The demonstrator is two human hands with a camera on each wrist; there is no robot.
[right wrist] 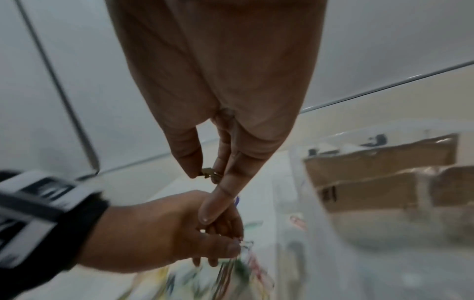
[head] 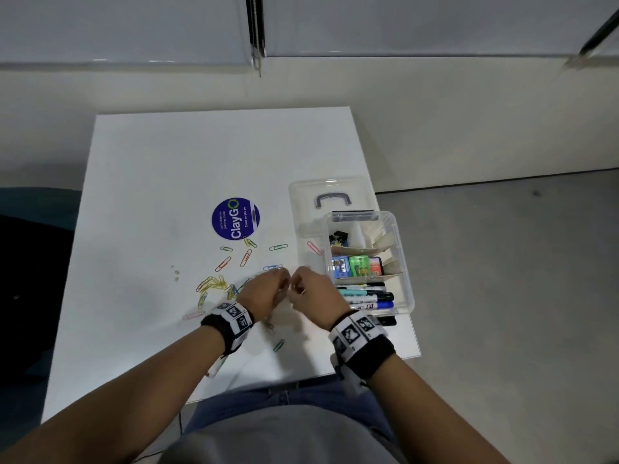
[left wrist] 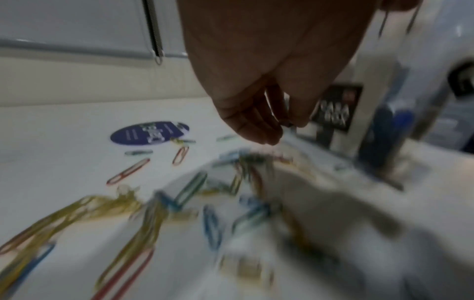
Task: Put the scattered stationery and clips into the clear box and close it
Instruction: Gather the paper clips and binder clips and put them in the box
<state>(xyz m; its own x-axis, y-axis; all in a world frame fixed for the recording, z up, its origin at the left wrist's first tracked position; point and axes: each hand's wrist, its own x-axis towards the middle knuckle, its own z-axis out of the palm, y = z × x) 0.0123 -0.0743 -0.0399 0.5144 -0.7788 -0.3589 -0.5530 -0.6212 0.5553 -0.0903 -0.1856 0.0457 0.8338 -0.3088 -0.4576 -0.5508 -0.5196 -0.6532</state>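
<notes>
Sitting at the right edge of the table (head: 150, 155), the clear box (head: 403, 262) is open, its lid (head: 303, 195) lying flat behind it; rigid and light, it would be best steadied by its walls. Markers (head: 368, 298) and small packs already lie inside. Paper clips (head: 214, 284) are scattered on the table left of the box: thin, light, slippery wire that tangles, so I judge pinching a bunch easier than picking singles. The left hand (head: 268, 289) pinches a few clips; the right hand (head: 310, 286) pinches something small, though blur hides what. Clips under both hands are covered.
</notes>
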